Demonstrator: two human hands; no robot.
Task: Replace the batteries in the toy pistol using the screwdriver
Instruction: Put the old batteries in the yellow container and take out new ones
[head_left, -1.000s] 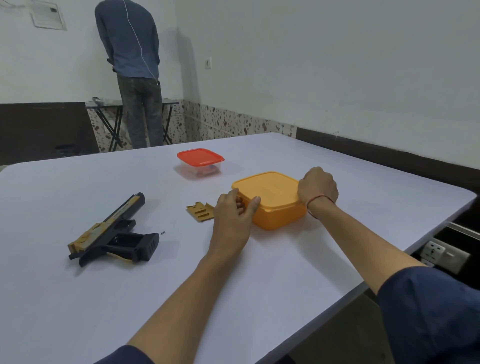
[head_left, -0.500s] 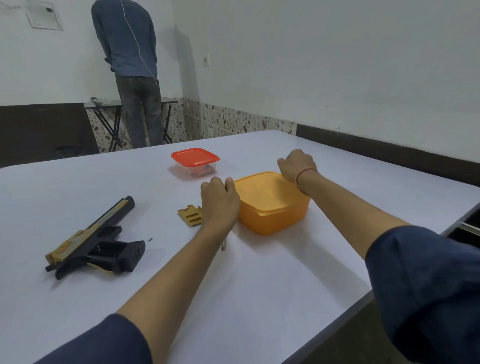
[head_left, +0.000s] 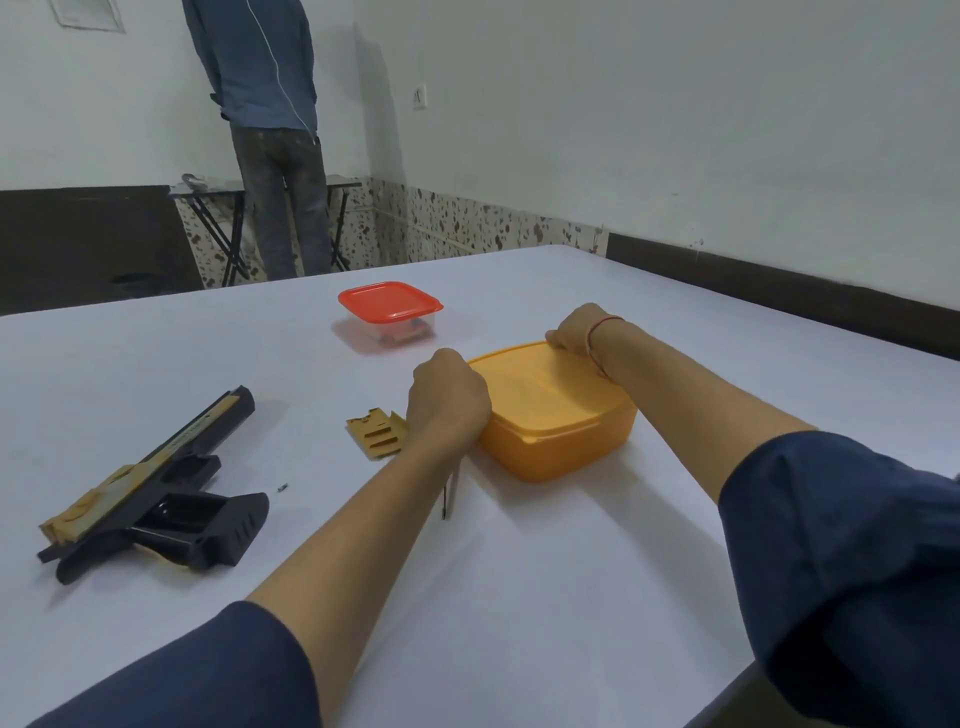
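Note:
The black and tan toy pistol (head_left: 150, 493) lies on its side at the left of the white table (head_left: 519, 597), its grip hollow showing. A tiny screw (head_left: 282, 487) lies just right of it. The tan battery cover (head_left: 376, 434) rests beside my left hand (head_left: 447, 402). Both hands grip the closed orange box (head_left: 556, 415): my left hand on its near-left corner, my right hand (head_left: 576, 332) on its far corner. The thin screwdriver (head_left: 451, 493) lies on the table under my left wrist, mostly hidden.
A clear tub with a red lid (head_left: 389, 312) stands behind the orange box, with small items inside. A person (head_left: 265, 130) stands with their back turned at a folding table by the far wall. The table's edge runs along the right.
My right hand has slid from the box's right side to its far corner. My left hand has shifted onto the box's near-left corner. The view has moved closer.

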